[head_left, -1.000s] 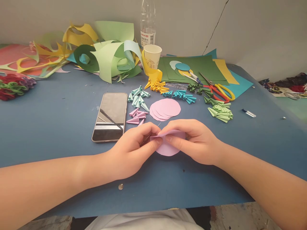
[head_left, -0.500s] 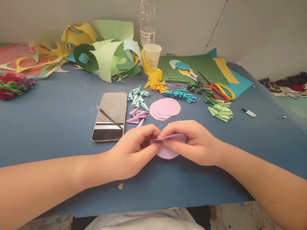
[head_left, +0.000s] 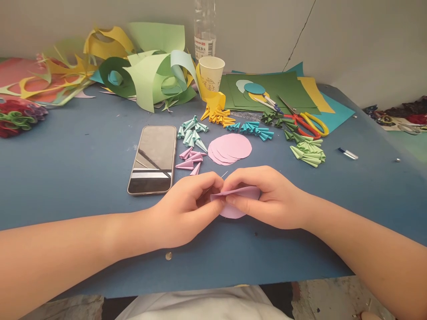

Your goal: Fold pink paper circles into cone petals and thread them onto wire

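Observation:
Between my two hands is a pink paper circle (head_left: 235,210), its far edge bent over. My left hand (head_left: 190,209) pinches its left side between thumb and fingers. The thumb and fingers of my right hand (head_left: 267,198) press on the fold near the middle. A thin needle-like stick (head_left: 224,174) pokes out past my fingertips; most of it is hidden. Just beyond lies a fanned stack of pink paper circles (head_left: 233,148). Several small pink paper cones (head_left: 191,161) rest to its left, beside a smartphone (head_left: 153,160).
Rolled cones in pale blue (head_left: 192,133), yellow (head_left: 218,116), teal (head_left: 255,130) and green (head_left: 308,152) lie behind. Scissors (head_left: 305,124) rest by the green sheets (head_left: 276,86). A paper cup (head_left: 211,73), a bottle (head_left: 204,31) and paper scraps (head_left: 147,75) stand along the wall.
Both hands keep their pinch on the pink paper circle, with hardly any motion of the fingers. The whole view has shifted very slightly.

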A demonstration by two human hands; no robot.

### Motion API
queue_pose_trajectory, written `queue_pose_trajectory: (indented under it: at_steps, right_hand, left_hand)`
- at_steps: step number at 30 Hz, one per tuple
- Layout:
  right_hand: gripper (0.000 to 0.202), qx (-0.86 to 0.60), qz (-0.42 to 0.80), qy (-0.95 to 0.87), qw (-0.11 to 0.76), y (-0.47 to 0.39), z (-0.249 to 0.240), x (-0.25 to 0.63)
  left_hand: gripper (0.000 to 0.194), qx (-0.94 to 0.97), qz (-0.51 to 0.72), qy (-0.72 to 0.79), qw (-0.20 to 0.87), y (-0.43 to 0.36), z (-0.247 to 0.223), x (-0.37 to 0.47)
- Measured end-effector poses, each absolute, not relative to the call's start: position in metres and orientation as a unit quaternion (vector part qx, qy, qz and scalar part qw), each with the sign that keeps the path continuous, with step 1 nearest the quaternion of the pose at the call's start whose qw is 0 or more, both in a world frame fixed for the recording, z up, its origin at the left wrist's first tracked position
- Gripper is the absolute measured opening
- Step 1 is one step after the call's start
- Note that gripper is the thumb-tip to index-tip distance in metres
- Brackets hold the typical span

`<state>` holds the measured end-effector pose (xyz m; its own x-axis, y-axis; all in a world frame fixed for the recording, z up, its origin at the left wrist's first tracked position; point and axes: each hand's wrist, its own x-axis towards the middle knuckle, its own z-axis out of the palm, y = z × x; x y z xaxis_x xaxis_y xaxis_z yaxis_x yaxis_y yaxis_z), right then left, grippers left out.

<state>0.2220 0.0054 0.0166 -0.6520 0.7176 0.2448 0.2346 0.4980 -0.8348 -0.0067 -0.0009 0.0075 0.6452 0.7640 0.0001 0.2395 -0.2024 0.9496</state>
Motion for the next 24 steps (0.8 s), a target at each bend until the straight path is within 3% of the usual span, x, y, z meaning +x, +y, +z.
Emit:
queue_pose_trajectory:
  at_steps: [24]
  right_hand:
    - [0.006,-0.291,0.386,-0.847,0.22,0.0031,0.0221,0.2242]
  left_hand:
    - [0.011,0.768,0.209,0.342,0.5,-0.0009,0.0106,-0.0062]
